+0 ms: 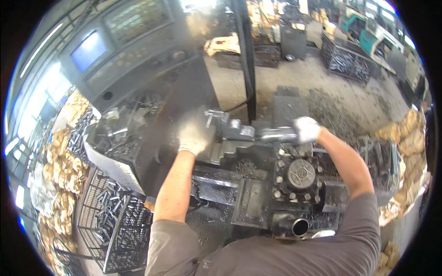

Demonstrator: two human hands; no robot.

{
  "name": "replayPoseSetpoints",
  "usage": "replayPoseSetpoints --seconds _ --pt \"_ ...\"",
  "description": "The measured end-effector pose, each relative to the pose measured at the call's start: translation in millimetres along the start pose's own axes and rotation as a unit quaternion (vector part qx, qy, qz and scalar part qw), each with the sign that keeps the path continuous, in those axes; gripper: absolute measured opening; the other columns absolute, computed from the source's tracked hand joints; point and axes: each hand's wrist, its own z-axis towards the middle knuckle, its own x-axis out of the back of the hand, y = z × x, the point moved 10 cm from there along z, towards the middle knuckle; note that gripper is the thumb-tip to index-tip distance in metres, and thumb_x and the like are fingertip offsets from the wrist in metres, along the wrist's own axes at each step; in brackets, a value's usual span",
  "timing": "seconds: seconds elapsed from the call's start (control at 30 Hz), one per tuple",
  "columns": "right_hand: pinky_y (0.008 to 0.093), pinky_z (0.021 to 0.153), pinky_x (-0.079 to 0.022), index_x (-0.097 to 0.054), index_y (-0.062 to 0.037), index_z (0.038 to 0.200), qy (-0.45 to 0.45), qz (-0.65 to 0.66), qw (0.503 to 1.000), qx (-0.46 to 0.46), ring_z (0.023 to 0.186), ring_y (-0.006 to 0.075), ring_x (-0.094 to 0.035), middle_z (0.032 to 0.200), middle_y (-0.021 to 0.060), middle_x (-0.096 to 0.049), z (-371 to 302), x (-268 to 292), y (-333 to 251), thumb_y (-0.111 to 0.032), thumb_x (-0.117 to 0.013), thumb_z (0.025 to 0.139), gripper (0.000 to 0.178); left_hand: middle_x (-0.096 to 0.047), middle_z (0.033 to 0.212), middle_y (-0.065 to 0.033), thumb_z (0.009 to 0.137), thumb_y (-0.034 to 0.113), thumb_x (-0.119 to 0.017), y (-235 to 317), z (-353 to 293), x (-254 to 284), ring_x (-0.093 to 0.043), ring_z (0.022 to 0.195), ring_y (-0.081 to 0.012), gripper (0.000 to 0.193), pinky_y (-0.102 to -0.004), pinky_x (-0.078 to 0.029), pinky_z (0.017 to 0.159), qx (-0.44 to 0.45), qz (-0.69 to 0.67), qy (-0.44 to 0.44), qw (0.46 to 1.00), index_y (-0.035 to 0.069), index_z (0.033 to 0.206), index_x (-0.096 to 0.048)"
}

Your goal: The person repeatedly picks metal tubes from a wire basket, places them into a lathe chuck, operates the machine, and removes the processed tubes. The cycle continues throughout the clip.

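My left hand (195, 133), in a pale work glove, is smeared by motion beside the stepped metal jaws (235, 147) of a lathe-like machine. A thin shiny metal piece (215, 114) shows at its fingertips; whether the hand grips it I cannot tell. My right hand (307, 129), also gloved, is closed round the right end of a shiny dark metal cylinder (278, 135). That cylinder lies level, its left end close to a short bright metal part (241, 131) at the jaws. Below my right hand sits a round bolted cover (301, 173) on the machine.
A black mesh crate (117, 248) of short metal tubes stands at lower left. An upright dark post (245, 60) rises behind the jaws. A machine panel with a lit screen (90, 49) is at upper left. Metal chips lie on the floor (331, 110) beyond the machine.
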Motion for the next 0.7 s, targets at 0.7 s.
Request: replayPoseSetpoints --seconds 0.7 --pt "0.0351 0.084 -0.062 -0.069 -0.0033 0.133 0.011 0.878 0.377 -0.294 0.095 0.0181 -0.074 0.110 0.0076 -0.076 -212 -104 -328 -0.032 -0.080 0.099 0.046 -0.071 0.124 -0.0134 0.098 0.039 -0.078 119 -292 -62 -0.072 0.111 -0.0274 0.062 -0.0422 -0.062 0.093 0.371 -0.772 -0.311 0.412 0.002 0.144 -0.057"
